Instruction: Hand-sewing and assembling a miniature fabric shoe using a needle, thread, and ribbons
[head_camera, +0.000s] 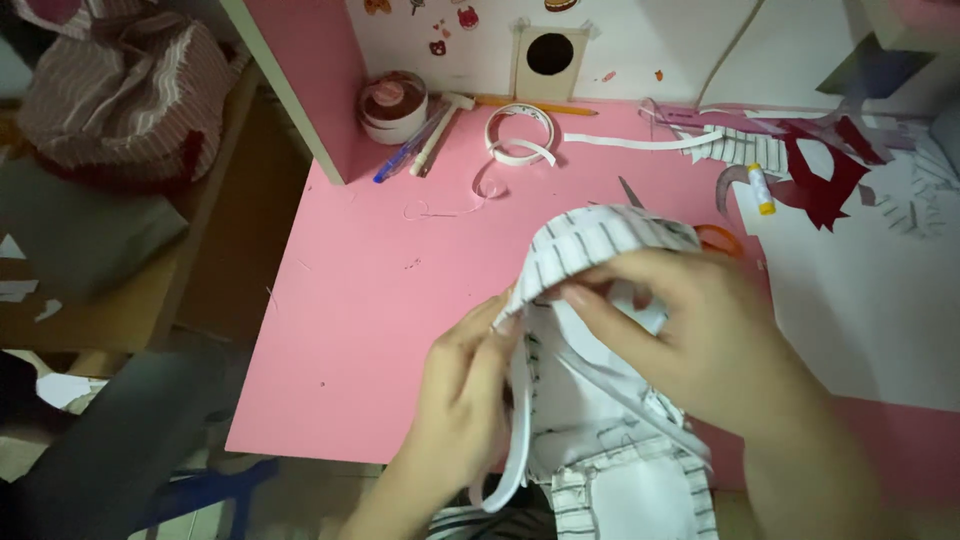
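Nearest the camera, at about six o'clock, the left hand (465, 385) pinches the edge of a white striped fabric piece (590, 250), fingers clenched on the cloth, with a white strap (515, 440) hanging down beside them. Just to its right, at four o'clock, the right hand (700, 330) grasps the same fabric from above, fingertips curled over its folded upper edge (the thumb is hidden underneath). The fabric is lifted above the near edge of the pink table (380, 290), its lower part trailing off toward the lap.

Farther out, at one o'clock, orange-handled scissors (715, 238) peek from behind the cloth, and beyond them lie dark red fabric scraps (825, 175) and a small white tube with a yellow cap (762, 188). At twelve o'clock, a coil of white tape (520, 135) rests on the table. At eleven o'clock, a blue pen (405, 155) lies beside a round tape roll (393, 105) against the wall. Far off at ten o'clock sits a striped bundle of cloth (120, 90).
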